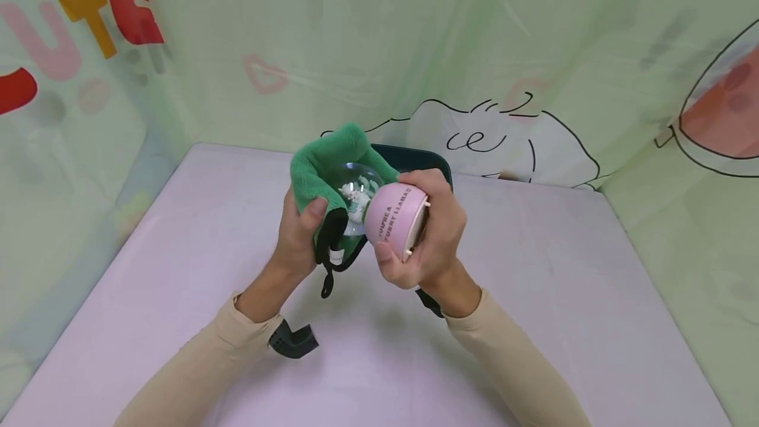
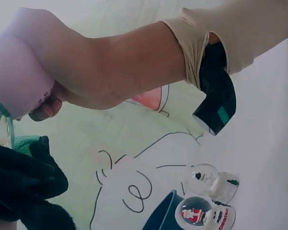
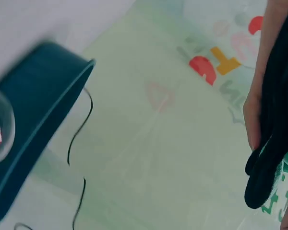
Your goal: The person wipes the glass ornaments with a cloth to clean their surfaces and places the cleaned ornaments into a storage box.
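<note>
My right hand (image 1: 435,229) grips the pink base of a snow globe (image 1: 394,216), which is tilted with its clear dome toward the left. White figures show inside the dome, and dark lettering runs over the base. In my left hand (image 1: 296,229) I hold a green plush cloth (image 1: 320,157) with black trim, a white tag and a hanging loop. The cloth wraps around the far and left sides of the dome, the thumb lying over its near fold. In the left wrist view the pink base (image 2: 19,76) is partly cut off by the frame edge.
Behind the hands stands a dark teal bin (image 1: 409,155), largely hidden by them. Beside it in the left wrist view are a snow globe with a red figure (image 2: 194,216) and another clear globe (image 2: 201,178). A pale cloth (image 1: 563,295) covers the table, with printed curtains (image 1: 356,38) around it.
</note>
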